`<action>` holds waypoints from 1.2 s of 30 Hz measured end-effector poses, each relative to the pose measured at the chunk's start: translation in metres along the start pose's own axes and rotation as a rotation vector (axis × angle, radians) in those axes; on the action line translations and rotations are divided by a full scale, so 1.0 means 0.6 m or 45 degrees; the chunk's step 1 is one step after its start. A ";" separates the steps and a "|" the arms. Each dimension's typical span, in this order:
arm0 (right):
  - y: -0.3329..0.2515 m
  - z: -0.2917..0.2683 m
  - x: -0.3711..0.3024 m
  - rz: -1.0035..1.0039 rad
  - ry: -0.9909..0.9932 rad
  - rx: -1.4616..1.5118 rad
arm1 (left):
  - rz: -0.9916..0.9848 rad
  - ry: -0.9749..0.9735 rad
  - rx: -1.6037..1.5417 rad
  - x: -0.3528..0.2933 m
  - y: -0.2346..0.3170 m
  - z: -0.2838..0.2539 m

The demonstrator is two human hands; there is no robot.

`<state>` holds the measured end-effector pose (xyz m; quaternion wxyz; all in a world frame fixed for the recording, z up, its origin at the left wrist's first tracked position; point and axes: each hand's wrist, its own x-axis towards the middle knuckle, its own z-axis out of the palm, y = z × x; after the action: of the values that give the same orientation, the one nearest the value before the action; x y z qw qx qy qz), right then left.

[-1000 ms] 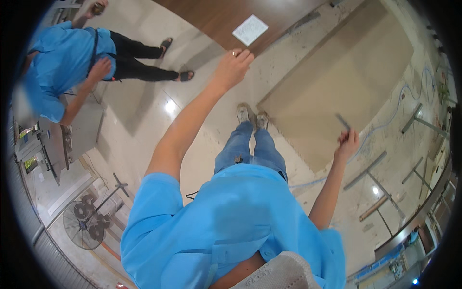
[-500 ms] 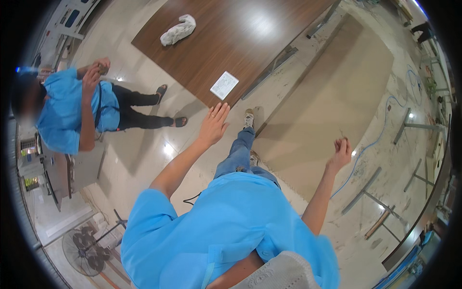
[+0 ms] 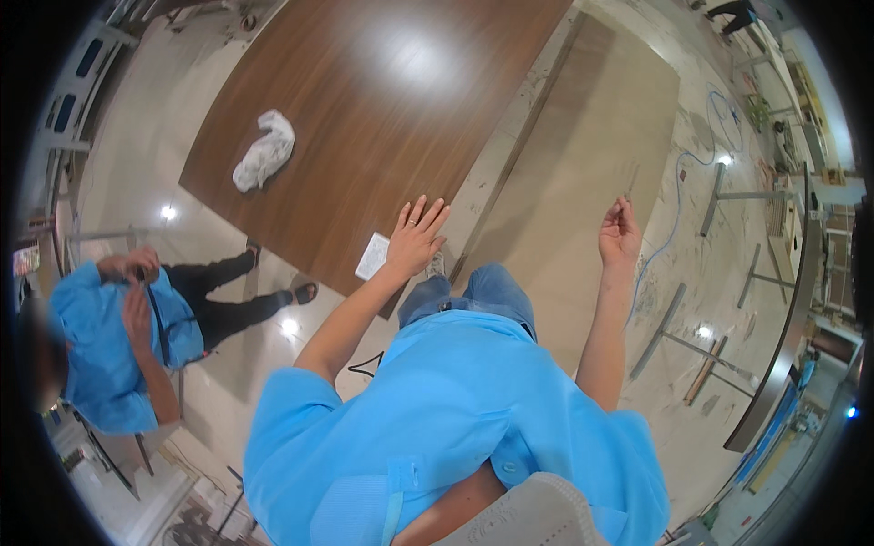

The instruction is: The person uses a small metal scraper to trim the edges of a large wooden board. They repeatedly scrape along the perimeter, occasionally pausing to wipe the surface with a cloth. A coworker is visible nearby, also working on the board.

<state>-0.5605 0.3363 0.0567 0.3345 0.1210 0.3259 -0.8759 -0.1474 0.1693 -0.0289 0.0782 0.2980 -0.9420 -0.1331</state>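
My left hand point(image 3: 421, 238) lies with fingers spread on the right edge of a brown wood-grain tabletop point(image 3: 337, 118). Beside its wrist is a white printed card or booklet point(image 3: 372, 257), partly covered by my forearm. Farther left on the same top rests a crumpled white cloth point(image 3: 265, 153). My right hand point(image 3: 621, 233) is held out in the air on the right, fingers closed in a pinch. A faint thin shape point(image 3: 630, 179) shows above its fingertips, too blurred to name.
A long beige panel point(image 3: 583, 118) lies low beside the tabletop on the right. A blue hose point(image 3: 675, 200) and metal leg frames point(image 3: 657, 332) are on the floor beyond it. At left, a co-worker point(image 3: 118, 337) in a blue shirt stands with hands together.
My left hand has moved onto the tabletop's edge, past the white card. My right hand has turned and stays pinched. The view has shifted, and the tabletop sits lower and farther left.
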 end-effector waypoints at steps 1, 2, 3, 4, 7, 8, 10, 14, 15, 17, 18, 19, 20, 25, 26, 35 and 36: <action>-0.018 0.002 0.004 -0.057 -0.001 0.034 | 0.014 0.012 0.001 0.028 -0.004 0.001; -0.033 -0.002 0.008 -0.010 0.009 0.066 | 0.006 -0.045 0.003 0.052 -0.007 0.005; -0.045 -0.010 0.011 0.004 0.020 0.095 | 0.033 0.014 -0.001 0.077 -0.011 0.008; -0.058 -0.020 0.017 -0.001 0.014 0.133 | 0.039 0.014 0.004 0.109 -0.016 0.012; -0.075 -0.062 0.038 0.032 -0.041 0.134 | 0.059 0.010 0.006 0.206 -0.026 0.019; -0.078 -0.076 0.050 0.036 -0.079 0.123 | 0.053 -0.002 0.011 0.245 -0.030 0.021; -0.080 -0.100 0.082 -0.070 0.125 0.054 | 0.058 0.001 0.027 0.314 -0.031 0.026; -0.100 -0.110 0.197 -0.084 0.074 0.044 | 0.020 0.015 0.078 0.485 -0.034 0.041; -0.109 -0.105 0.232 -0.060 0.057 0.017 | 0.005 0.007 0.087 0.523 -0.029 0.047; -0.138 -0.073 0.324 -0.037 0.086 -0.054 | -0.048 0.021 0.090 0.611 -0.031 0.057; -0.148 -0.053 0.366 -0.031 0.141 -0.094 | -0.108 -0.048 0.089 0.648 -0.028 0.060; -0.158 -0.030 0.402 -0.037 0.246 -0.142 | -0.096 -0.003 0.101 0.681 -0.025 0.063; -0.175 -0.003 0.442 -0.028 0.143 -0.208 | -0.121 -0.019 0.106 0.716 -0.019 0.067; -0.231 0.157 0.624 -0.023 0.019 -0.702 | -0.201 -0.025 -0.001 0.861 0.002 0.079; -0.231 0.186 0.661 -0.034 -0.013 -0.795 | -0.195 -0.019 -0.017 0.887 0.002 0.080; -0.109 0.383 0.930 -0.080 -0.416 -1.343 | -0.094 0.067 -0.067 1.122 -0.019 0.078; -0.099 0.409 0.962 -0.083 -0.458 -1.405 | -0.073 0.072 -0.035 1.156 -0.025 0.077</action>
<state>-1.0296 -0.0828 0.0237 0.3709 -0.2322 0.6757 -0.5932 -0.7115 -0.2370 -0.0302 0.1053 0.3273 -0.9286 -0.1399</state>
